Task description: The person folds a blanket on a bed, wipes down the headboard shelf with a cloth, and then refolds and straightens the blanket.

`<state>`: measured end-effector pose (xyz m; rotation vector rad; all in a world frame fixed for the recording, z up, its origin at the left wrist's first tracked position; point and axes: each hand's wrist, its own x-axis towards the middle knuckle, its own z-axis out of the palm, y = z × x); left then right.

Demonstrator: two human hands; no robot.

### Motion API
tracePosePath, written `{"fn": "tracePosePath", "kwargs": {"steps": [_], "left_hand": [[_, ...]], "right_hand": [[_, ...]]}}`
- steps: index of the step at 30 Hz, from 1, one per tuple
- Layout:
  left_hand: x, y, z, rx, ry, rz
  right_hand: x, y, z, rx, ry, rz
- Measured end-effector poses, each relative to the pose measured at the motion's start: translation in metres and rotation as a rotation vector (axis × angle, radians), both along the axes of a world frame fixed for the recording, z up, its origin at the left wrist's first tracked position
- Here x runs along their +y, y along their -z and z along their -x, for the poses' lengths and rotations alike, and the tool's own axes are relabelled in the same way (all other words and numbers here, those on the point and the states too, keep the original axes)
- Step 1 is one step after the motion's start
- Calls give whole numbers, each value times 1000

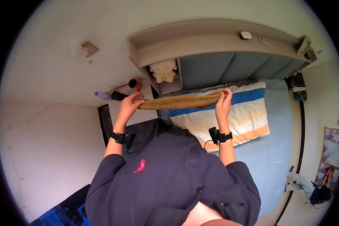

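Note:
A long brown cloth (180,102) is stretched between my two hands, level and held up in front of me. My left hand (130,106) pinches its left end, thumb and fingers around the edge. The right end is gripped between the fingertips of my right hand (223,102). Behind the cloth, to the right, a striped pillow (245,113) in blue, cream and orange lies on the bed (277,132). A black strap device is on each of my wrists.
A white plush toy (163,71) sits in a headboard cubby (180,75). A bottle (102,95) and an orange-red cup (135,84) stand near my left hand. A person's legs (299,181) show at the far right.

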<state>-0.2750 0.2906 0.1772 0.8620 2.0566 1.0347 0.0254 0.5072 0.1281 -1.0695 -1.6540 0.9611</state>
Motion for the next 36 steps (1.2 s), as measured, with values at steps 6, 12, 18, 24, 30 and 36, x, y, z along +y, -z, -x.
{"fn": "tracePosePath", "kwargs": {"steps": [6, 12, 18, 24, 30, 36], "left_hand": [[-14, 38, 7, -643, 89, 279], [-9, 52, -4, -433, 156, 412], [-4, 36, -5, -305, -152, -129], [8, 18, 11, -680, -350, -429], [33, -7, 8, -358, -301, -393], [49, -33, 9, -214, -206, -475]], "right_hand": [[8, -28, -2, -150, -140, 13], [17, -16, -21, -320, -341, 158], [23, -43, -43, 69, -655, 718], [25, -53, -41, -329, -584, 293], [29, -68, -21, -409, -373, -139], [50, -84, -5, -303, -203, -218]]}}
